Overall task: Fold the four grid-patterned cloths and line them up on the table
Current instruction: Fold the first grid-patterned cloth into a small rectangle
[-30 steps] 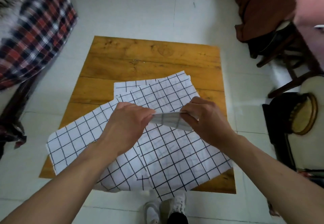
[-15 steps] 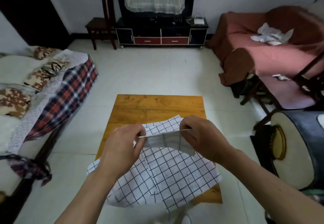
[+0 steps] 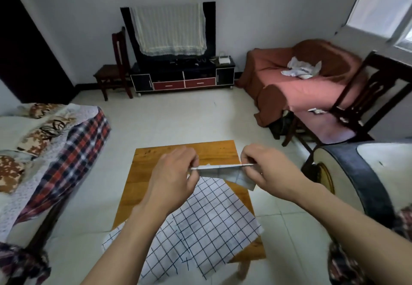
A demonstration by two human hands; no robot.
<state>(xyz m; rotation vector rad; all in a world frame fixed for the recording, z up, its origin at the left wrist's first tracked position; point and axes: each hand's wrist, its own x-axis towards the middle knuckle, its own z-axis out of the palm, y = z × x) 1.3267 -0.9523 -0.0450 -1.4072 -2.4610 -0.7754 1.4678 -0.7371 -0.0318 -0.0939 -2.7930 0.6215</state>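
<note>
Cloth [image 3: 225, 171] stretched taut at frame centre.
Pinched between left hand [image 3: 174, 173] and right hand [image 3: 267, 168], above flat gridded cloths [image 3: 200, 229] on wooden table [image 3: 142, 173].

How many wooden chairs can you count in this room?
2. One chair stands by the far wall, left of the TV cabinet; another chair stands at right beside the pink-covered sofa. Others may be out of view.
</note>
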